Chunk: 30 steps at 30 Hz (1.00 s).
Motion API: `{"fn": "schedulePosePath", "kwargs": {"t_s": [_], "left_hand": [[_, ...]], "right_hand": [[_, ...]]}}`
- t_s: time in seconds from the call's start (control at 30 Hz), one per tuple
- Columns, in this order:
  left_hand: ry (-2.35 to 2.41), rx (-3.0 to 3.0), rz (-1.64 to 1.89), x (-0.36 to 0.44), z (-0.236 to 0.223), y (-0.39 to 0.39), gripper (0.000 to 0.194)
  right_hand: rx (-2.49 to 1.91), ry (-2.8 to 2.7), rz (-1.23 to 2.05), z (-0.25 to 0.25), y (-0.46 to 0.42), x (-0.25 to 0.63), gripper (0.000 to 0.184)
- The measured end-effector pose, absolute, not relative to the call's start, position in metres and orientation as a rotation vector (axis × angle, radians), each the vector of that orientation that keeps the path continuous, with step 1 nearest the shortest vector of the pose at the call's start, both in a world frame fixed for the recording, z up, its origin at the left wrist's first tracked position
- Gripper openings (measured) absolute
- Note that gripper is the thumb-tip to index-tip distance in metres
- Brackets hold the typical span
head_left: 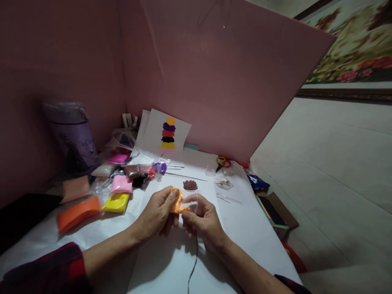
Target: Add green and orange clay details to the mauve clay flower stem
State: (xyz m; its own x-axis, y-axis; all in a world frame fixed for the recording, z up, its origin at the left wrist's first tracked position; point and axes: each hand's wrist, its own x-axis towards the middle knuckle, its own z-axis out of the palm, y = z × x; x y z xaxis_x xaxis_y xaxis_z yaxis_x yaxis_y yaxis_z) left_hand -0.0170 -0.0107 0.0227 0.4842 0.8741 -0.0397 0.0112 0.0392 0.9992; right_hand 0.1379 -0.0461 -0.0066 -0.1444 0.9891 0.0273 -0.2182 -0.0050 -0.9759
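My left hand [161, 210] is closed around a soft lump of light orange modelling clay [177, 201], thumb pressed on top. From the lump a drawn-out tip reaches toward my right hand [206, 218], whose thumb and curled fingers close at that end. A clear film seems to rise beside the right fingers; its extent is hard to make out. Just beyond the hands lies a textured brown clay piece [190, 185] on white paper. Below the right hand, a thin dark strand [192, 269] runs down toward me.
Clay packets, including orange [79, 214], yellow [116, 202] and pink [121, 184], lie left near a purple flask [72, 136]. A colour picture [168, 134] leans against the pink partition [196, 73]. Scissors [223, 162] and thin tools [229, 199] lie right.
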Motion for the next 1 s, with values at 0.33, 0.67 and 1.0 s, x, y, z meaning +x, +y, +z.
{"fn": "schedulePosePath", "kwargs": {"t_s": [0.33,0.67,1.0], "left_hand": [[0.881,1.613,0.862,-0.019,0.0189,-0.0121,0.044],[0.875,1.496,0.802,-0.018,0.0184,-0.0099,0.046],[0.891,1.405,0.755,-0.0165,0.0175,-0.0077,0.045]], "right_hand": [[-1.058,-1.194,1.501,-0.0022,-0.0481,0.1373,0.048],[-0.993,-1.187,1.396,0.0006,-0.0498,0.1339,0.038],[-0.993,-1.166,1.505,-0.0005,-0.0488,0.1362,0.037]]}}
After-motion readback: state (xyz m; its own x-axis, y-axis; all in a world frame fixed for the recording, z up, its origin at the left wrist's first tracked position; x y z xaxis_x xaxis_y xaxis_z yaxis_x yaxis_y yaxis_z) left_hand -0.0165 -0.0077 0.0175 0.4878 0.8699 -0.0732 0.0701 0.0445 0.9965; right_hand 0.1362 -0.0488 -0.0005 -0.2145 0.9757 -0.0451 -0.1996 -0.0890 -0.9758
